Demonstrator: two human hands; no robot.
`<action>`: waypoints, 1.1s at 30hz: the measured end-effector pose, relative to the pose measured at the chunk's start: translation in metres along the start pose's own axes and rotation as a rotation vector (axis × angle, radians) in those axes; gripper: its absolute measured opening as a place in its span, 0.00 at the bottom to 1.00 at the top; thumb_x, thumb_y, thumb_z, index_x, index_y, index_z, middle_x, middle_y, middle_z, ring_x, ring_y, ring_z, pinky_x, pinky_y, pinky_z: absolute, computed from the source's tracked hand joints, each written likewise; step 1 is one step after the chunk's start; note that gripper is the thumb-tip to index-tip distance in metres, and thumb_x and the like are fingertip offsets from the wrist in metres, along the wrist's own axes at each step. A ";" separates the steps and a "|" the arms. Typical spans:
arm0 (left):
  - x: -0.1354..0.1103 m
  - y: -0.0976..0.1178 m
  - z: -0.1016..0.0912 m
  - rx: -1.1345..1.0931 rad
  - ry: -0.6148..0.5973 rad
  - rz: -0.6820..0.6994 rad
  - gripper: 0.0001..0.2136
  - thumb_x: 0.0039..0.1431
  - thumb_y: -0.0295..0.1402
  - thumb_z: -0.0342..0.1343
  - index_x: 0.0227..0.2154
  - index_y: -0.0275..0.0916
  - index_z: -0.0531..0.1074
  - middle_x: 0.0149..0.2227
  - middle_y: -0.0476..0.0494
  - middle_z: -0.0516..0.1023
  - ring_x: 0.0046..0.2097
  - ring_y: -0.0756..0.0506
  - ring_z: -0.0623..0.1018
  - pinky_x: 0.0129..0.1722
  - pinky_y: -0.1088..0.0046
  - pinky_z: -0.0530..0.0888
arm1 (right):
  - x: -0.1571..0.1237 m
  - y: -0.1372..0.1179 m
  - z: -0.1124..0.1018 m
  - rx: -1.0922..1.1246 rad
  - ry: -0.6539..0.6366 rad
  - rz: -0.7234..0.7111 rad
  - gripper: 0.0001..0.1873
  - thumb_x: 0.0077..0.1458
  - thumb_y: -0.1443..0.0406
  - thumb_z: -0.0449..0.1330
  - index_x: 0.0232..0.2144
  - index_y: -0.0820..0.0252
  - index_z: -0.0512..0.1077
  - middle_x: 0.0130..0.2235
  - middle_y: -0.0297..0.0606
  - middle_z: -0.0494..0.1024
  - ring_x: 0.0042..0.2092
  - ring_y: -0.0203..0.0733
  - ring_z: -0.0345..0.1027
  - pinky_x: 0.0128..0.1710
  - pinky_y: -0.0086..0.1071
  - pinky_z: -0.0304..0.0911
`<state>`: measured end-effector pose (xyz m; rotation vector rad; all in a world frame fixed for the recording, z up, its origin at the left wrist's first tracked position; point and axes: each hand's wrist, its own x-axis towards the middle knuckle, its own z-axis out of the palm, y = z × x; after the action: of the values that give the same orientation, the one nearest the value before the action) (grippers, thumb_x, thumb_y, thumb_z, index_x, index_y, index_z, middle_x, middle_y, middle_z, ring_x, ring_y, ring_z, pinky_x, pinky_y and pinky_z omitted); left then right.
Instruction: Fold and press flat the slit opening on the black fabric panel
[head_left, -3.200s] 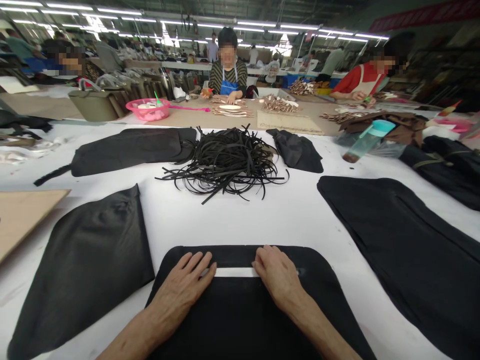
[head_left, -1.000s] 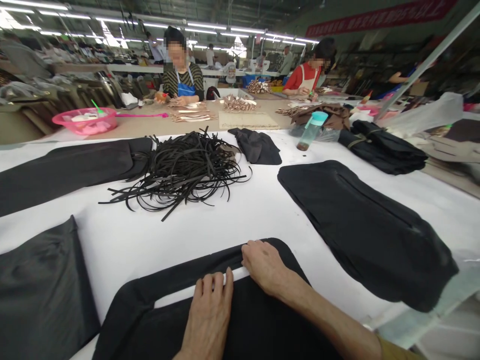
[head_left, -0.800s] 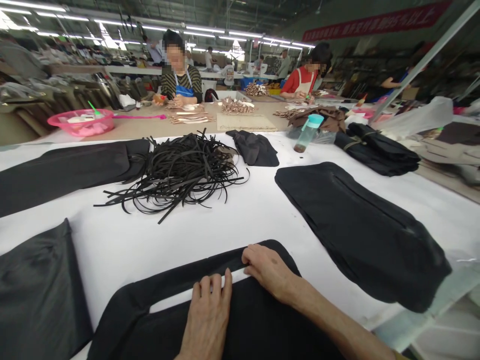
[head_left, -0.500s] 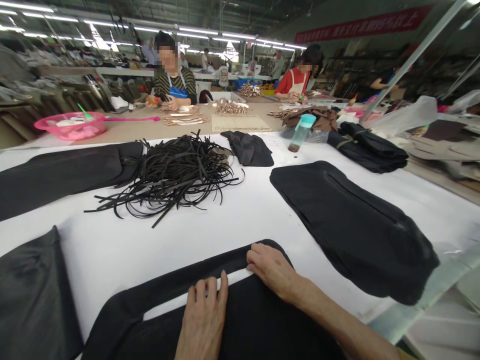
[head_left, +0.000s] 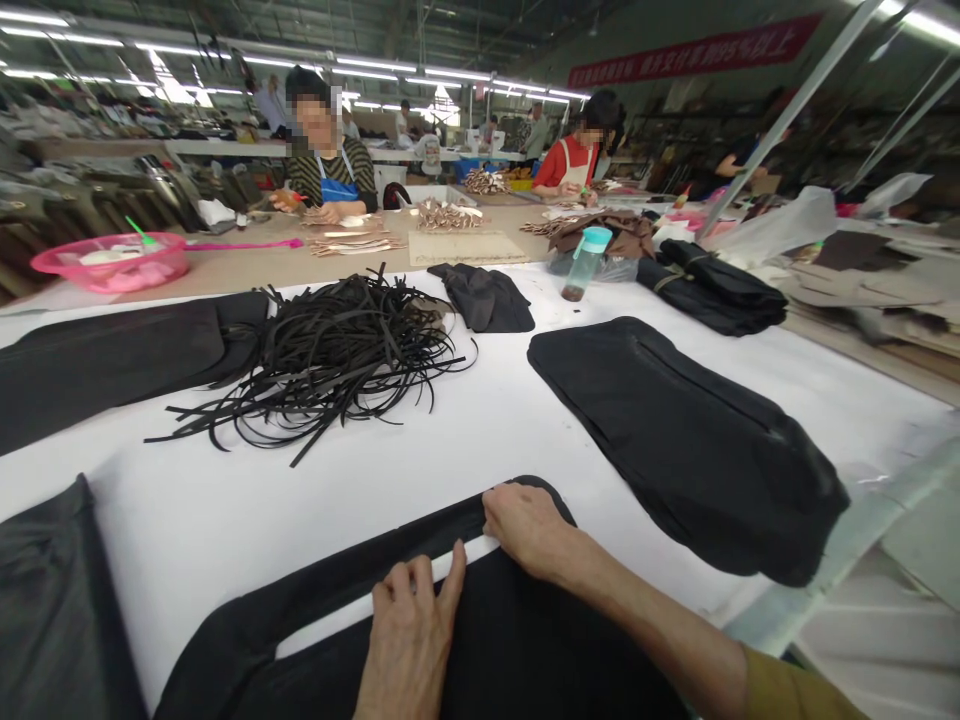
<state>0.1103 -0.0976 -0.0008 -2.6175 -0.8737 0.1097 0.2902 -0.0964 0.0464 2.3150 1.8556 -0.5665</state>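
A black fabric or leather piece [head_left: 570,640] with rounded corners lies in front of me. Along its upper part runs a narrow white band [head_left: 322,628]; I cannot tell whether it is a strip or an opening. My left hand [head_left: 412,625] rests on the piece with the fingers over the band, the index finger stretched out and apart. At the band's right end, my right hand [head_left: 525,530] has its fingers closed at the piece's upper edge, their tips partly hidden. Behind them lies a tangled heap of thin black strips [head_left: 352,360].
A stack of black pieces [head_left: 675,440] lies to the right, with other black pieces [head_left: 52,600] at left. Farther back stand a water bottle [head_left: 585,262] and a pink basket [head_left: 112,262]. Two people [head_left: 330,180] work across the table.
The view has turned slightly right, so things sit farther left. My left index finger is spread a little wider. My right hand keeps its place at the edge.
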 end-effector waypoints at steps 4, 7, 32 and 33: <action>0.010 0.002 -0.004 0.046 -0.054 0.007 0.32 0.54 0.21 0.47 0.58 0.59 0.51 0.28 0.44 0.68 0.28 0.41 0.71 0.24 0.68 0.65 | 0.003 0.001 0.001 0.003 -0.018 0.027 0.07 0.51 0.70 0.57 0.30 0.63 0.75 0.33 0.47 0.78 0.37 0.51 0.72 0.33 0.34 0.62; 0.017 0.006 -0.007 0.079 -0.075 -0.001 0.35 0.53 0.19 0.46 0.59 0.61 0.45 0.26 0.46 0.68 0.26 0.42 0.71 0.21 0.72 0.63 | 0.004 0.003 0.002 0.031 -0.017 0.041 0.05 0.50 0.68 0.59 0.29 0.62 0.75 0.32 0.47 0.78 0.37 0.51 0.72 0.33 0.35 0.61; 0.022 0.010 -0.007 0.196 -0.072 0.002 0.37 0.52 0.18 0.46 0.61 0.55 0.43 0.23 0.47 0.68 0.24 0.41 0.71 0.22 0.66 0.66 | 0.000 0.020 0.007 0.227 0.051 0.090 0.02 0.47 0.69 0.61 0.25 0.58 0.70 0.27 0.34 0.73 0.32 0.40 0.65 0.28 0.29 0.48; 0.021 0.009 -0.007 0.179 -0.074 0.011 0.36 0.52 0.18 0.46 0.60 0.56 0.44 0.24 0.47 0.68 0.25 0.41 0.71 0.22 0.67 0.65 | 0.001 0.020 0.005 0.220 0.037 0.099 0.03 0.45 0.69 0.62 0.25 0.58 0.70 0.27 0.34 0.73 0.32 0.40 0.65 0.28 0.29 0.48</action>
<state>0.1336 -0.0937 0.0034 -2.4652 -0.8330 0.2762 0.3083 -0.1017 0.0384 2.5544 1.7620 -0.7540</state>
